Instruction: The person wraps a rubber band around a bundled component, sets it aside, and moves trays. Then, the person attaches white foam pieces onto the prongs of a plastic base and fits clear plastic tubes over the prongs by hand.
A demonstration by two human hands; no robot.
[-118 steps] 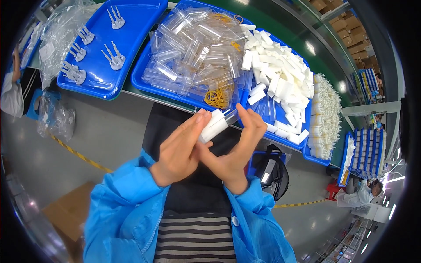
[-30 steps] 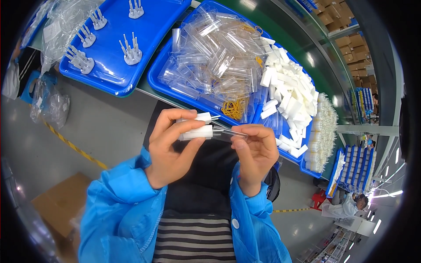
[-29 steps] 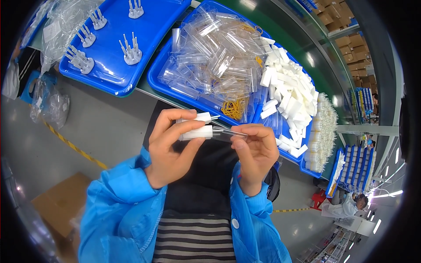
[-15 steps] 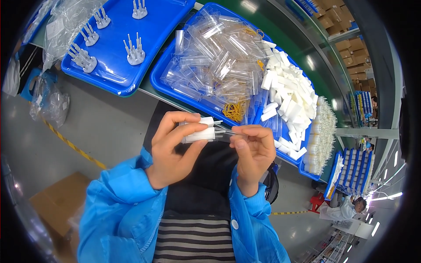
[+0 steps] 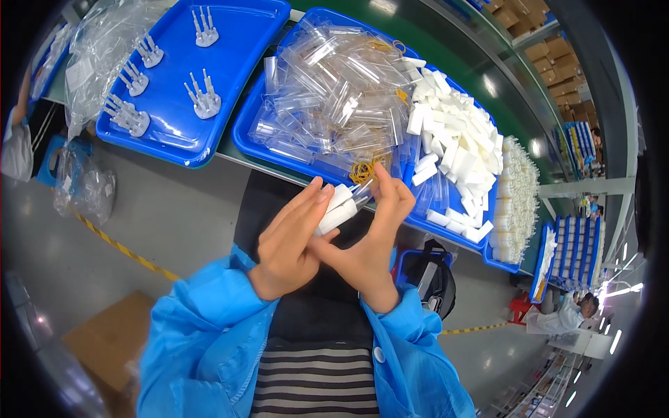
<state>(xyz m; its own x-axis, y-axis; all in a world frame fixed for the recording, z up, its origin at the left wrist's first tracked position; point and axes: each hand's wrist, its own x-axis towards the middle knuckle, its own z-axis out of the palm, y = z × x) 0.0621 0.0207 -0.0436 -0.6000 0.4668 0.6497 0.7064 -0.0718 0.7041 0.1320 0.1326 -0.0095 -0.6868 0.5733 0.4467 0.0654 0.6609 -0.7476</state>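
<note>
Two white foam-like blocks (image 5: 339, 213) lie side by side in my left hand (image 5: 287, 242), whose fingers are closed along them. Thin pale prongs stick out of their far ends, beside a clear plastic tube (image 5: 363, 193). My right hand (image 5: 376, 240) is curled around this assembly, fingertips at the tube's far end and thumb reaching back to the near end of the blocks by my left palm. How far the tube covers the prongs is too small to tell. Right behind my right fingertips are yellow rubber bands (image 5: 363, 172) in a tray.
A blue tray (image 5: 174, 143) at left carries several white pronged pieces (image 5: 203, 97). The middle tray holds loose clear tubes (image 5: 341, 90); white blocks (image 5: 456, 139) are heaped at its right. Further right stand packed rows of finished-looking pieces (image 5: 514, 202). A cardboard box (image 5: 111, 338) sits on the floor.
The blocks have tilted, their pronged ends now pointing away and to the right. My right hand has moved from pinching the tube's side to wrapping around the assembly, its thumb now beside my left hand.
</note>
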